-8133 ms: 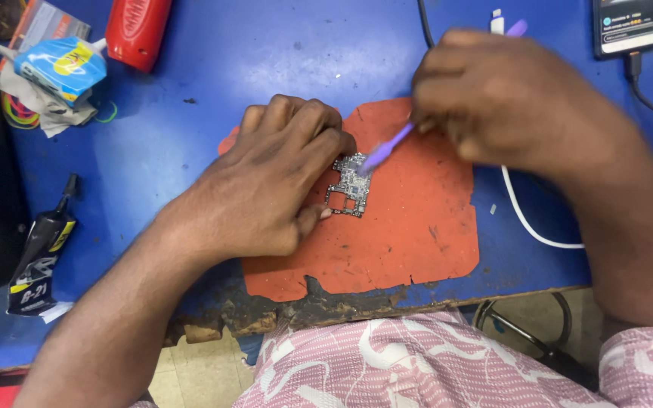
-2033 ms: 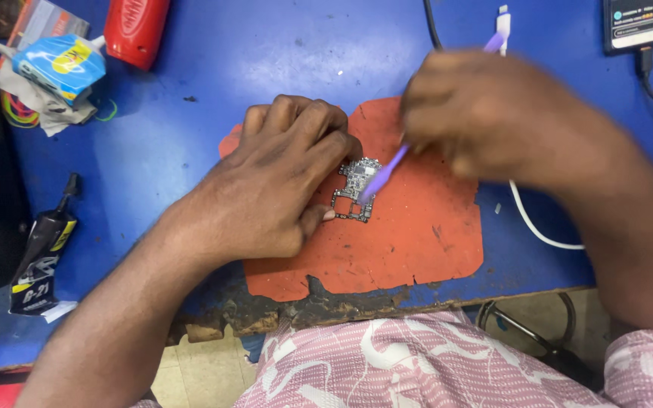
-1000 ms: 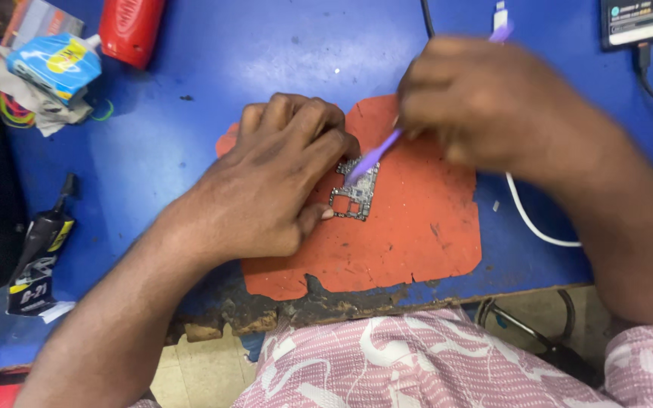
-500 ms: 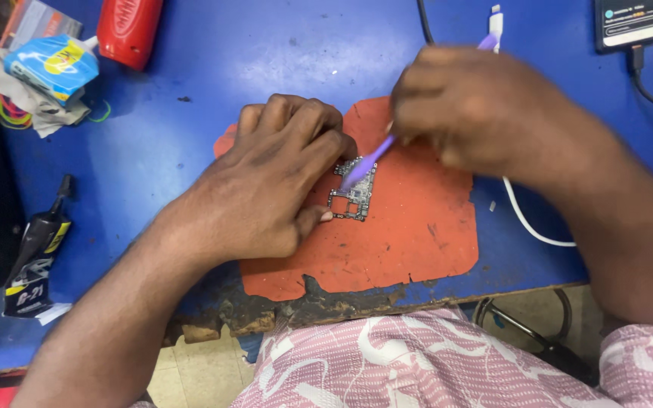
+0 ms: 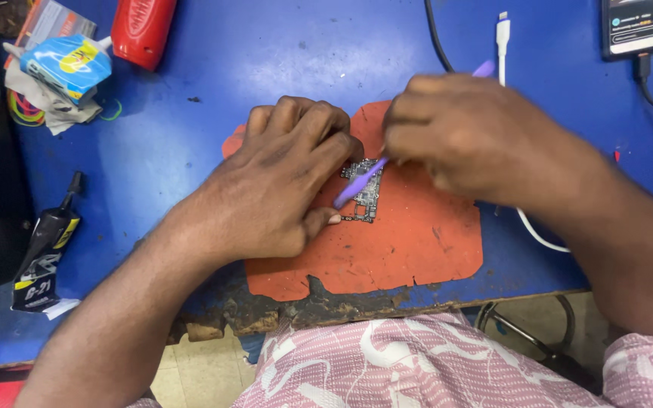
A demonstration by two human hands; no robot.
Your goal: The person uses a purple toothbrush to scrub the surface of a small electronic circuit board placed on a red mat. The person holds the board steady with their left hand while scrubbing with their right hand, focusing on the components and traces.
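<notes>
A small grey circuit board (image 5: 368,198) lies on an orange mat (image 5: 410,242) on the blue table (image 5: 266,60). My left hand (image 5: 281,181) presses the board's left edge down with fingers and thumb. My right hand (image 5: 462,136) grips a purple brush (image 5: 357,185), whose head rests on the board. The brush's purple handle end (image 5: 484,69) sticks out behind the right hand.
A phone (image 5: 640,26) on a black cable lies at the top right, beside a white cable plug (image 5: 502,30). A red container (image 5: 143,30), a blue packet (image 5: 66,64) and a black glue tube (image 5: 43,253) lie at the left. The table's front edge is worn.
The right hand has shifted left and lower, and the brush head has slid down across the board. The left hand keeps pressing the board in the same place.
</notes>
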